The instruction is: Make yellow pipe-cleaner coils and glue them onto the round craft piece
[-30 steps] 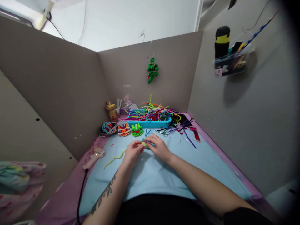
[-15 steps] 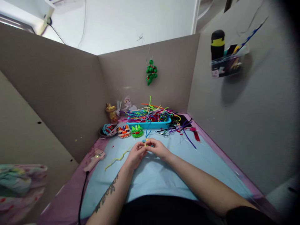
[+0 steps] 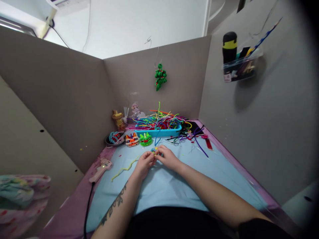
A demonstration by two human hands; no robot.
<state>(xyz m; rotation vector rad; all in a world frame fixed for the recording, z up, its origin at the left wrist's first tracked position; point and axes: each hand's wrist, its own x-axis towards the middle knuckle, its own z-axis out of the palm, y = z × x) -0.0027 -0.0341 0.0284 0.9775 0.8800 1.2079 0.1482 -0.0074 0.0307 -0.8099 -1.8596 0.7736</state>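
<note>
Between my two hands is a small blue and yellow pipe-cleaner piece [image 3: 154, 150], largely covered by my fingers. My left hand [image 3: 145, 162] pinches it from the left, and my right hand [image 3: 166, 156] grips it from the right with the fingertips close together. A blue pipe cleaner [image 3: 157, 141] stands up just beyond them. To the left of my hands a crinkled yellow pipe cleaner [image 3: 124, 169] lies on the blue cloth. Farther back sit a green pipe-cleaner animal head [image 3: 146, 139] and an orange and white one [image 3: 132, 140].
A blue tray [image 3: 159, 133] heaped with colourful pipe cleaners stands at the back. Scissors [image 3: 173, 142] lie in front of it. On the left are a pink glue gun [image 3: 100, 171] with its cord and a dark bowl [image 3: 115, 139]. Grey panels [image 3: 159, 96] enclose the table.
My fingers have shifted slightly around the blue and yellow piece, and a little more of its blue shows above them. The other things on the table have stayed put.
</note>
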